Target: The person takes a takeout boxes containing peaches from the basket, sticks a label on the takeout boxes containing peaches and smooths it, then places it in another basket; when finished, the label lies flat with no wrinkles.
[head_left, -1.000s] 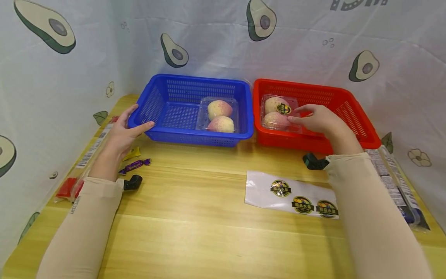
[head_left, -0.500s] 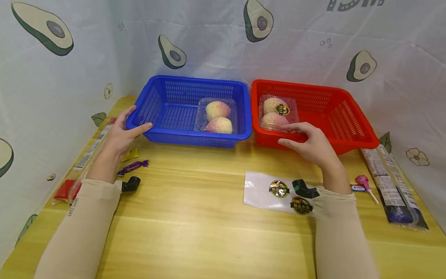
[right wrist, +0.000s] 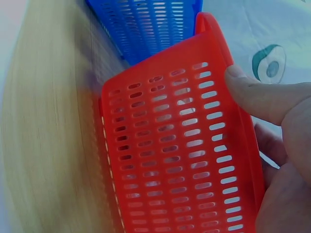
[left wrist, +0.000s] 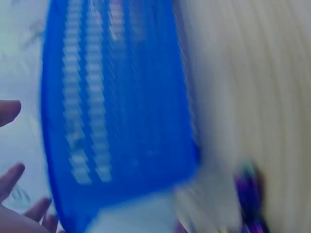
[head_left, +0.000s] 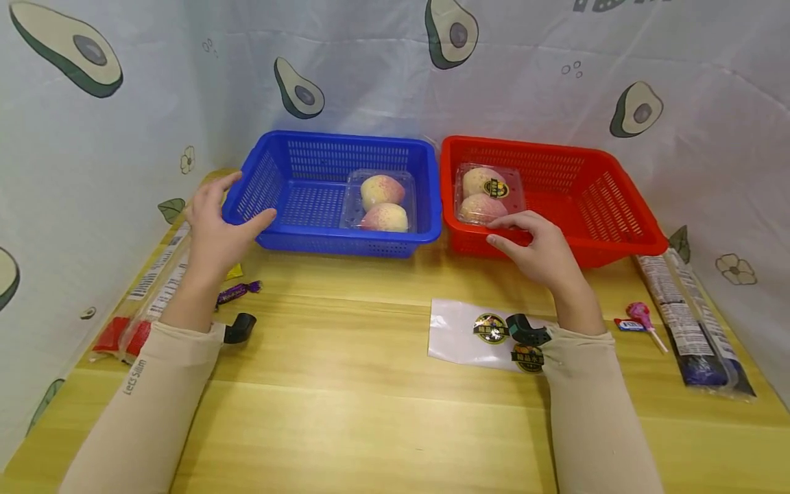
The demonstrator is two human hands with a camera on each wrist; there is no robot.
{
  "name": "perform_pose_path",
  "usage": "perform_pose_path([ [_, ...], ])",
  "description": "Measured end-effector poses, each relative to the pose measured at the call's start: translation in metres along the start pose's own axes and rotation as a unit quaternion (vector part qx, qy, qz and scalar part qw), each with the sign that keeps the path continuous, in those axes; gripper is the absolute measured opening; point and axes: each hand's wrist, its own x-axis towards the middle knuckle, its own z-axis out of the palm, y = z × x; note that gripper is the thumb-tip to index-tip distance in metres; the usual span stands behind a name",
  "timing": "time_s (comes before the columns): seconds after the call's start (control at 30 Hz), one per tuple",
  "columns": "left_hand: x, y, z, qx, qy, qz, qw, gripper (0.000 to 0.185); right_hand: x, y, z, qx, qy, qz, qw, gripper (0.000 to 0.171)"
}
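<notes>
My left hand (head_left: 212, 223) is spread at the left front corner of the blue basket (head_left: 336, 234), fingers straight and a gap between thumb and fingertips. Inside that basket, at its right, lies a clear plastic box of peaches (head_left: 384, 192). My right hand (head_left: 540, 247) holds the front rim of the red basket (head_left: 601, 243); the right wrist view has the thumb (right wrist: 252, 94) on the outer side and the fingers behind the rim. Just behind these fingers sits another clear box of peaches (head_left: 483, 206), bearing a round black-and-gold sticker (head_left: 496, 188).
A white sticker sheet (head_left: 453, 336) lies partly under the right wrist. Near the left arm are a purple-wrapped candy (head_left: 237, 292) and red-ended packages (head_left: 123, 336). A lollipop (head_left: 639, 313) and long dark packages (head_left: 697, 336) lie at the right. A patterned curtain (head_left: 370, 41) stands behind the baskets.
My right hand has left the stickered peach box and come forward to the red basket's front rim. The left hand has come off the blue basket's corner, its fingers spreading.
</notes>
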Motion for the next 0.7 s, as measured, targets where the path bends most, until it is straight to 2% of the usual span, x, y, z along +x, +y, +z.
perform_pose_path([
  [0.1,-0.003,0.020,0.012,0.004,-0.040,0.039,0.9984,0.073,0.001,0.000,0.000,0.003,0.000,0.000,1.000,0.026],
  [0.2,0.007,0.039,0.026,0.037,-0.132,0.039,0.9898,0.077,0.001,0.001,0.001,0.004,-0.001,0.003,1.000,0.026],
  [0.3,0.026,0.054,0.040,0.081,-0.238,0.010,0.9678,0.087,0.001,0.002,0.001,0.006,-0.002,0.002,1.000,0.026],
  [0.37,0.040,0.063,0.048,0.093,-0.302,-0.020,0.9486,0.090,0.001,0.002,0.001,0.005,-0.003,-0.001,1.000,0.026],
  [0.43,0.053,0.070,0.056,0.095,-0.352,-0.048,0.9300,0.091,0.001,0.002,0.001,0.003,-0.004,-0.002,1.000,0.026],
  [0.57,0.072,0.077,0.069,0.089,-0.419,-0.090,0.8990,0.088,0.000,0.004,0.002,-0.001,-0.003,-0.005,1.000,0.027],
  [0.63,0.077,0.079,0.073,0.088,-0.439,-0.101,0.8886,0.085,0.000,0.005,0.002,-0.002,-0.002,-0.007,1.000,0.027],
  [0.7,0.082,0.080,0.078,0.085,-0.448,-0.110,0.8830,0.085,0.000,0.005,0.002,-0.005,-0.001,-0.009,1.000,0.027],
])
